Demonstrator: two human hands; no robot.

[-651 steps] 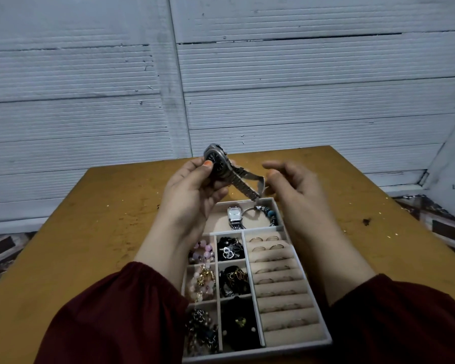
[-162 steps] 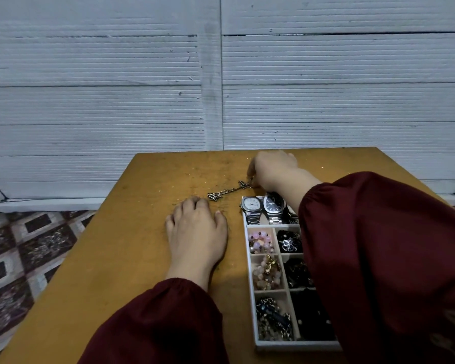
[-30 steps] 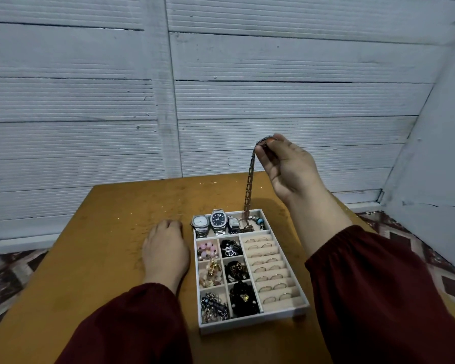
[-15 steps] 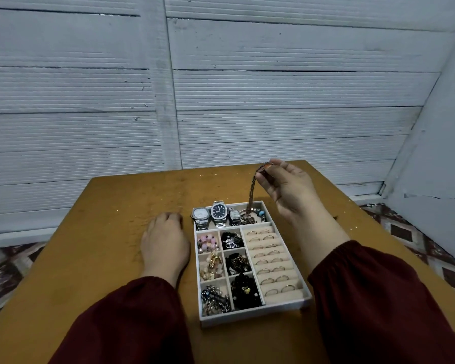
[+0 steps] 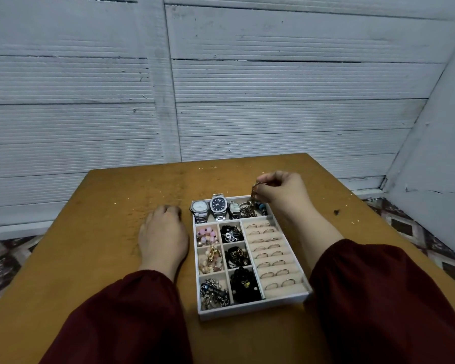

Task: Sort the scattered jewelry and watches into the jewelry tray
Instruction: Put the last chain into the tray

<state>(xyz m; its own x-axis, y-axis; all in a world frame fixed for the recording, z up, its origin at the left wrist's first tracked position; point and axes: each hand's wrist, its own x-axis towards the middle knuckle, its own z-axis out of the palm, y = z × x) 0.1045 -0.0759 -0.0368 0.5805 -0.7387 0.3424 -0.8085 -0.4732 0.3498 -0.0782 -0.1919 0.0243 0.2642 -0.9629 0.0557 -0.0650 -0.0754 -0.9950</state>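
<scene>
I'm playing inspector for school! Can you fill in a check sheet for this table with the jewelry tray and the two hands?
Surface: brown table, scuffed, with pale flecks.
Job's things: white tray holds three watches in the far compartment, beads in a small one, and rings in the slotted rows. A chain hangs down into the far compartment.
Clutter: one dark speck on the table right of the tray.
Hands: right hand pinches the chain's top. Left hand rests on the table left of the tray, holding nothing.
Cables: nothing seen.
Surroundings: white ribbed wall behind the table, patterned floor.
</scene>
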